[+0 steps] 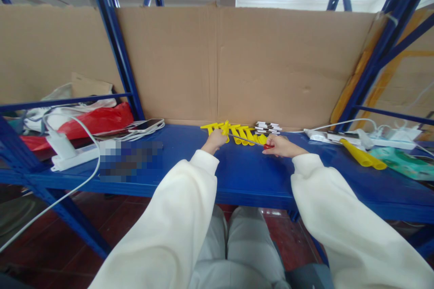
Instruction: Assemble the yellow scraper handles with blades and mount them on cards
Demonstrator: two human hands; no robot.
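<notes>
My left hand is closed on a yellow plastic piece above the blue shelf top. In my right hand is a screwdriver with a red handle. Its thin metal shaft points left, toward the yellow piece; I cannot tell whether the tip touches it. Several more yellow plastic pieces lie in a row just behind the shaft. A stack of small white-and-black pieces sits behind them, near the cardboard.
Cardboard walls off the back. To the left are a power strip, a phone, a red bag and a blurred-out patch. Yellow tubes, a green packet and chargers lie right. Blue posts stand either side.
</notes>
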